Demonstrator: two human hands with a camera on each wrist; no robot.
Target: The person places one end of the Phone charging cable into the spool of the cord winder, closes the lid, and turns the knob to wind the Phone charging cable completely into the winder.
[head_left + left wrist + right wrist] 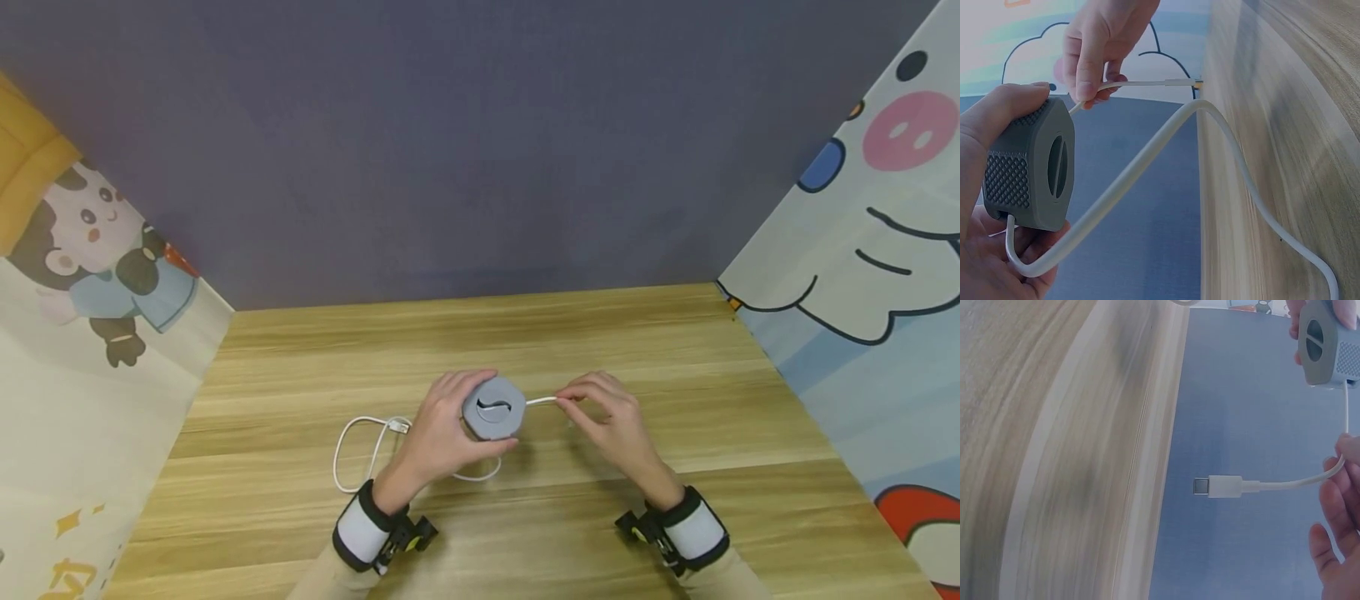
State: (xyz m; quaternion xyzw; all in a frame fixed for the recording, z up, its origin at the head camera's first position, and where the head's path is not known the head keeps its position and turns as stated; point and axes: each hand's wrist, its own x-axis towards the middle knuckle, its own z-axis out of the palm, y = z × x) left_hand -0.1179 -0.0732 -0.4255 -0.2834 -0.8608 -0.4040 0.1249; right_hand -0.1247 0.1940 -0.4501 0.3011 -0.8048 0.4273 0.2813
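My left hand (442, 429) grips a grey rounded cable winder (494, 408) above the wooden table (300, 517); in the left wrist view the winder (1032, 165) shows a textured side and a slotted face. A white cable (360, 446) runs out of it and loops on the table to the left. My right hand (607, 421) pinches the cable's other short end (542, 402) just right of the winder. In the right wrist view that end carries a white USB-C plug (1219, 486), which sticks out free past my fingers (1335, 519).
A dark blue-grey wall (480, 142) stands behind the table. Cartoon-printed panels close in the left side (90, 275) and the right side (862, 275). Both wrists wear black and white bands with cameras.
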